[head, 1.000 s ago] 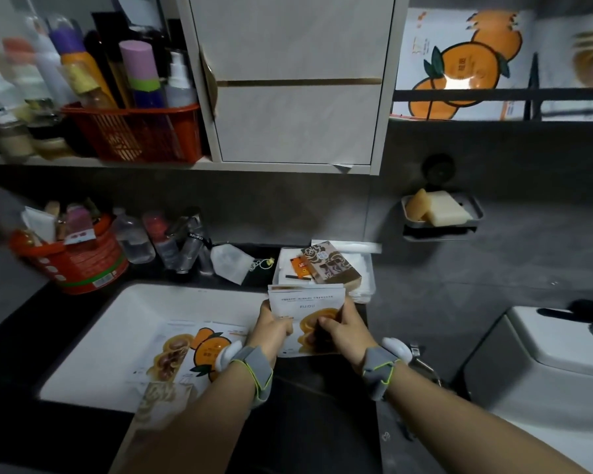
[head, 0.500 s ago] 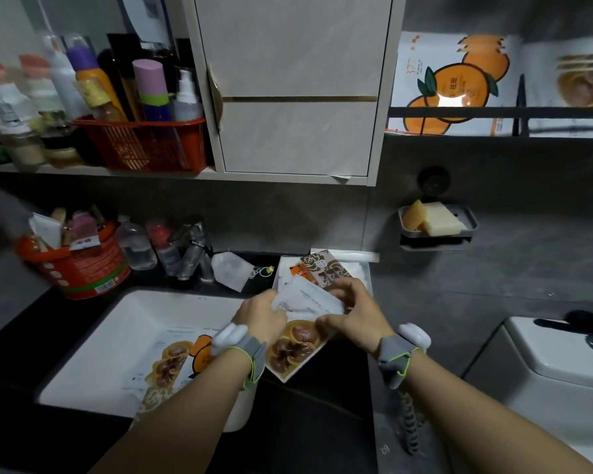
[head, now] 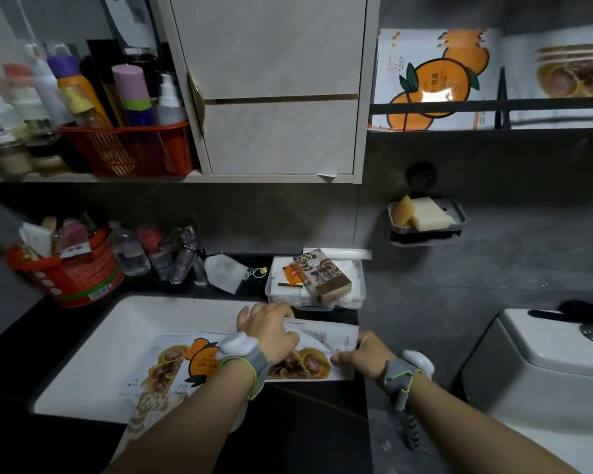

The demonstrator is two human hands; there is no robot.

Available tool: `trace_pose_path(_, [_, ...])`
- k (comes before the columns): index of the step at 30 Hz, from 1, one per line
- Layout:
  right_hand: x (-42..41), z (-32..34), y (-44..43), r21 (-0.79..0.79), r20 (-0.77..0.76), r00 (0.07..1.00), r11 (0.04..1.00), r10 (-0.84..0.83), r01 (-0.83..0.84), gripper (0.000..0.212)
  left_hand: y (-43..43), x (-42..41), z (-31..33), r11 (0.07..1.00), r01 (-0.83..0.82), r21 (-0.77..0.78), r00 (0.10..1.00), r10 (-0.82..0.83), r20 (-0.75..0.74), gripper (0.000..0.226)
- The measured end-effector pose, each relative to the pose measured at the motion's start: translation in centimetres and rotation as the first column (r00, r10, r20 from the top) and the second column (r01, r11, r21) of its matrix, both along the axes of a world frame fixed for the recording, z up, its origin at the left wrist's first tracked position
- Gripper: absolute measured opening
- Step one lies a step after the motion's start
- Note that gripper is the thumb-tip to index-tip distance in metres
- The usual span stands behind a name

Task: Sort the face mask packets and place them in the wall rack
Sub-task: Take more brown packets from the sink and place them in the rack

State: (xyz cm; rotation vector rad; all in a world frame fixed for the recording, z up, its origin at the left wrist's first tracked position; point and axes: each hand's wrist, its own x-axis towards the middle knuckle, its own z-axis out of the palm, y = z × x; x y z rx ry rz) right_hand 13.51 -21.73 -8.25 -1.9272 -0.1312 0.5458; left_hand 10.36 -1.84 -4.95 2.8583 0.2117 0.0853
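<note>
Face mask packets (head: 310,352): head view, a small stack held over the sink's right edge, brown-print one showing.
Left hand (head: 271,331): fingers closed over the stack's top.
Right hand (head: 367,354): pinching its right edge.
Loose packets (head: 182,366): lying in the sink (head: 93,354).
Wall rack (head: 493,106): upper right, orange and brown packets already standing in it.
Risk: glossy packets may slide from the pinch into the basin.
Room: dim bathroom, dark counter (head: 305,429), cluttered.

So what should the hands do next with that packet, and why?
Probably lift the brown-print packet, held by both the left hand and right hand, up to the rack, on its right side where matching brown packets stand beside the orange ones.
</note>
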Motion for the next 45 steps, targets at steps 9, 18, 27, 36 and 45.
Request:
trace_pose_path(9, [0.4, 0.1, 0.4, -0.083, 0.029, 1.0, 0.996, -0.004, 0.006, 0.026, 2.2, -0.5, -2.2, 0.666, -0.285, -0.689, 0.958, 0.178, -0.224, 0.057])
trace_pose_path(18, [0.1, 0.3, 0.8, -0.028, 0.103, 0.994, 0.999, 0.022, -0.019, 0.026, 2.5, -0.7, -2.9, 0.474, -0.314, -0.823, 0.934, 0.308, -0.179, 0.02])
trace_pose_path(27, [-0.1, 0.0, 1.1, 0.105, 0.114, 0.989, 0.991, -0.093, 0.081, 0.027, 1.5, -0.3, -3.4, 0.16, -0.355, -0.921, 0.909, 0.287, -0.301, 0.024])
trace_pose_path(36, [0.3, -1.2, 1.2, 0.106, 0.026, 0.988, 0.984, -0.149, 0.146, 0.04, 1.0, 0.2, -3.5, 0.169, -0.396, -0.903, 0.899, 0.271, -0.344, 0.036])
trace_pose_path(45, [0.5, -0.2, -0.1, 0.233, 0.047, 0.982, 0.958, -0.182, 0.167, 0.042, 0.7, 0.0, -2.2, 0.309, -0.172, -0.935, 0.961, 0.263, -0.09, 0.032])
